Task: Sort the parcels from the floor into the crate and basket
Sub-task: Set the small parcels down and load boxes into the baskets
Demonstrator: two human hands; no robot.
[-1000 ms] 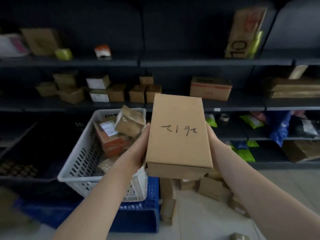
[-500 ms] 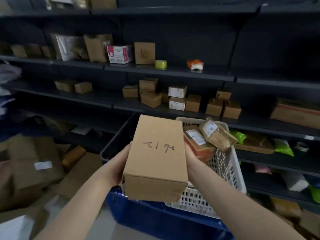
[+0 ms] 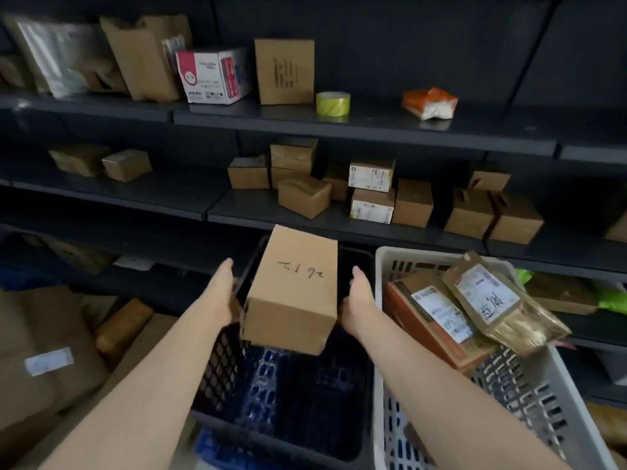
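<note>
A brown cardboard box with handwriting on top hangs over the open black crate. My left hand presses its left side and my right hand its right side, both gripping it. The crate looks empty inside. Right of it stands a white slotted basket holding an orange labelled parcel and a tan padded parcel on top. Brown parcels lie on the floor at the left.
Dark shelves run behind, stacked with small cardboard boxes, a yellow tape roll and an orange packet. A blue crate sits under the black one. Green bags lie on a lower shelf at the right.
My view swung left, then closer over the crates. Both hands carried the box from in front of the white basket to above the black crate, lower than before.
</note>
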